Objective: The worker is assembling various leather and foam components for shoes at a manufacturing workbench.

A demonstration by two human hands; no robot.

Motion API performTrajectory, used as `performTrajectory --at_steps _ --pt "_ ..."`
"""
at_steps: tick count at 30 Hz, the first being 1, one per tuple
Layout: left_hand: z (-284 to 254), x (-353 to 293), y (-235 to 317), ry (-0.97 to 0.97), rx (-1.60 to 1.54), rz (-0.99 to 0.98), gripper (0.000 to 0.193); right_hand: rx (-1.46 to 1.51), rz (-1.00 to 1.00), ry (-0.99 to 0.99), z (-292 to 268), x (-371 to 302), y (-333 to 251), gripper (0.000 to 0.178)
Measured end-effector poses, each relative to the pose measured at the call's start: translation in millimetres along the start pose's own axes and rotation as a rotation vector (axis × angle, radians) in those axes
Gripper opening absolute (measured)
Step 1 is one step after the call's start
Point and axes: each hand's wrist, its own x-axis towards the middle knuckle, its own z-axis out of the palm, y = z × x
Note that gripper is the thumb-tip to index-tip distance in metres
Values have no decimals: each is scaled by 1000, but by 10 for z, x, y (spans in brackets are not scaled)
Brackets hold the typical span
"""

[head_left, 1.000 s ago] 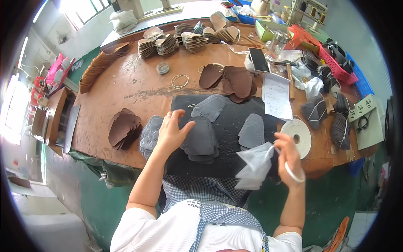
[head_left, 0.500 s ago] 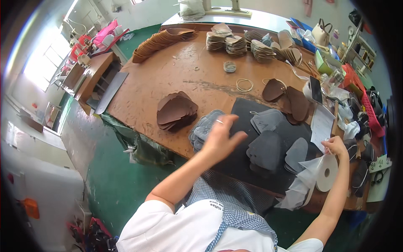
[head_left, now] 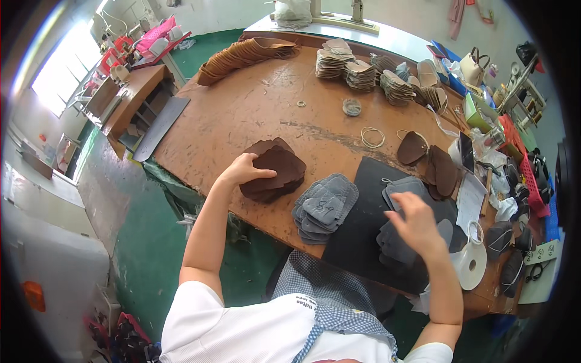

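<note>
My left hand (head_left: pixel 245 169) is at the left side of a pile of dark brown cut pieces (head_left: pixel 278 166); its thumb lies over the top piece and its fingers curl round the pile's edge. Close by on the right lies a stack of grey cut pieces (head_left: pixel 327 202), with handwriting on the topmost. Above the black mat (head_left: pixel 348 242) my right hand (head_left: pixel 417 227) hovers with fingers apart, holding nothing. Beneath it are grey pieces (head_left: pixel 387 239), partly hidden by the hand. A white roll (head_left: pixel 469 266) stands right of the right forearm.
Brown rounded pieces (head_left: pixel 443 172) and a paper sheet (head_left: pixel 470 202) lie beyond the mat. At the table's back stand beige stacks (head_left: pixel 360 75) and a curved row of tan pieces (head_left: pixel 242 57). A small round container (head_left: pixel 351 107) and a cord loop (head_left: pixel 372 137) sit mid-table.
My left hand has moved left from the grey stack to the brown pile. My right hand has let go of the white sheer material and come left over the mat.
</note>
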Motion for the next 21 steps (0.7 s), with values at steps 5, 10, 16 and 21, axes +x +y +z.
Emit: performTrajectory --at_steps 5,10,16,21 --pt "124 -193 33 -121 -101 97 83 219 107 -107 676 615 -129 64" --pt "79 -300 46 -21 -241 205 65 398 317 -515 890 1073 -126 90" --pt "-444 430 -89 -212 -250 153 59 90 143 -210 997 974 -406 72" --pt "-537 779 -207 -272 145 48 94 205 63 33 792 710 -659 47"
